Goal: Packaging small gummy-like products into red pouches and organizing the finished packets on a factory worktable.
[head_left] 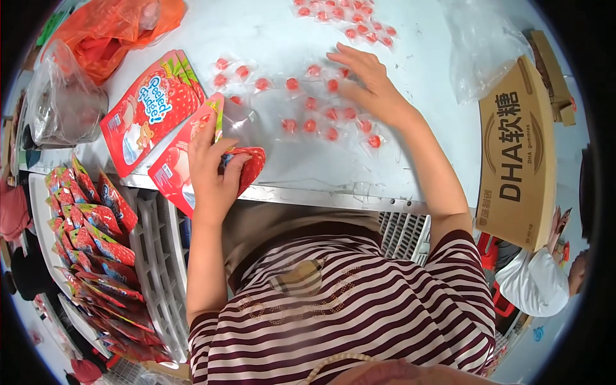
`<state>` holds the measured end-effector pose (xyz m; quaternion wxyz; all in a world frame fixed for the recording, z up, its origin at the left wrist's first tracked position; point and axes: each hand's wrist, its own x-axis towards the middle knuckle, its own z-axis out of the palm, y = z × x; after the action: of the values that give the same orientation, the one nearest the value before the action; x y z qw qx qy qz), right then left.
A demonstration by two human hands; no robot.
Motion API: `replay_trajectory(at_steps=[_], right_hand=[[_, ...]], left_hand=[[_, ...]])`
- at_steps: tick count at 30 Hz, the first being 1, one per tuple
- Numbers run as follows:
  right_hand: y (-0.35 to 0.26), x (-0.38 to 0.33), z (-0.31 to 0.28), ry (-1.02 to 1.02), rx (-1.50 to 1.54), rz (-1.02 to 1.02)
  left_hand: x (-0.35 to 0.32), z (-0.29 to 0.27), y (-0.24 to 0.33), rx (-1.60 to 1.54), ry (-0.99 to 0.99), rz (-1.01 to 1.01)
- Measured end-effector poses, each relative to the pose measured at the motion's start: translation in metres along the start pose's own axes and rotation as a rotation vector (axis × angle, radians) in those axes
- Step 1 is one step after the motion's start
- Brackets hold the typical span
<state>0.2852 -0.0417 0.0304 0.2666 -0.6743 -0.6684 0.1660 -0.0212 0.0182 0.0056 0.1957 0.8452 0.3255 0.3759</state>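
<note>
My left hand (pixel 213 168) grips a red pouch (pixel 174 170) with a strawberry print at the table's front edge. The fingers lie across its face, and the thumb is bent on the right side, where the pouch bulges. Its mouth, with a clear film flap (pixel 239 120) beside it, faces the loose sweets. Over these individually wrapped red candies (pixel 310 102) hovers my right hand (pixel 371 86), fingers stretched and apart, nothing visible in its grasp. The candies, in clear wrappers, spread across the table between both hands. Whether the right fingers touch any is unclear.
Several flat pouches (pixel 151 106) lie fanned at the left. More candies (pixel 350 18) sit at the far side. A crate of standing pouches (pixel 106 256) is at the lower left, a cardboard box (pixel 516 154) at the right. Bags (pixel 125 32) occupy the far left corner; a co-worker's sleeve (pixel 532 282) shows at right.
</note>
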Motion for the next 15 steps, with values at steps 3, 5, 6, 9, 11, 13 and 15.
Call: replay_trajectory(at_steps=[3,5,6,9,11,13,15], right_hand=[[0.003,-0.018,0.0,-0.043,-0.123,-0.15],[0.001,-0.032,-0.01,-0.028,-0.131,-0.176],[-0.002,-0.037,-0.012,-0.016,-0.142,-0.205],[-0.006,-0.058,0.0,-0.075,-0.298,-0.184],[-0.007,-0.053,0.005,-0.054,-0.303,-0.192],[-0.007,-0.043,0.008,-0.032,-0.305,-0.198],[-0.006,-0.025,0.008,0.006,-0.361,-0.267]], left_hand=[[0.0,-0.003,0.0,-0.038,-0.009,-0.044],[0.001,-0.003,0.0,-0.074,-0.01,-0.05],[0.0,-0.001,-0.002,-0.064,-0.005,-0.034],[0.0,-0.001,-0.001,-0.039,-0.008,-0.012],[0.0,-0.001,-0.001,-0.022,-0.019,-0.005],[-0.001,0.0,-0.002,-0.045,-0.016,-0.009],[-0.001,0.0,-0.001,-0.048,-0.017,-0.002]])
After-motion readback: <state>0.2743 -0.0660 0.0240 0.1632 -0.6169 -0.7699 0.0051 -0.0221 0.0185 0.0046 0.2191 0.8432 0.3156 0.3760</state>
